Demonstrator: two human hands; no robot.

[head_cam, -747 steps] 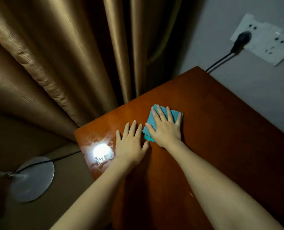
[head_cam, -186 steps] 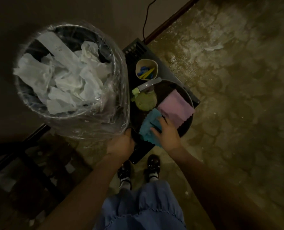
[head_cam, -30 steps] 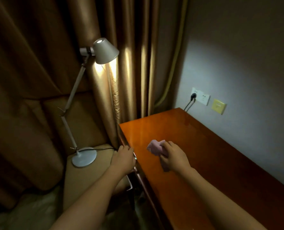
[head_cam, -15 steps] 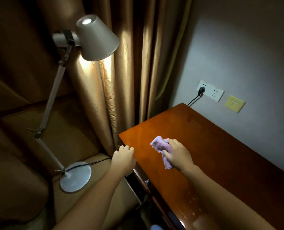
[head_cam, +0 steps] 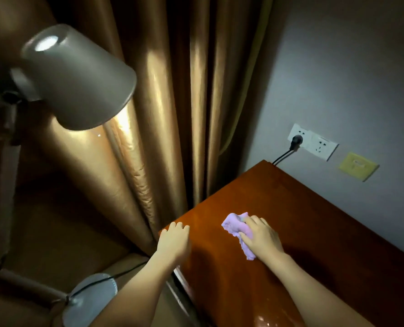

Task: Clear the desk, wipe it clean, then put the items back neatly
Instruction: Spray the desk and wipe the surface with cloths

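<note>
While bunched in one hand (head_cam: pixel 262 241), one pink cloth (head_cam: pixel 235 226).

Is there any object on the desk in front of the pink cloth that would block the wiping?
Nothing visible does. The right hand presses the bunched pink cloth on the desk, whose visible top is bare up to the wall. The left hand rests at the desk's left edge, beside the cloth.

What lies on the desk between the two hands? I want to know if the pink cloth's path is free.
Only bare desk top lies between the left hand and the pink cloth under the right hand, in the head view.
</note>
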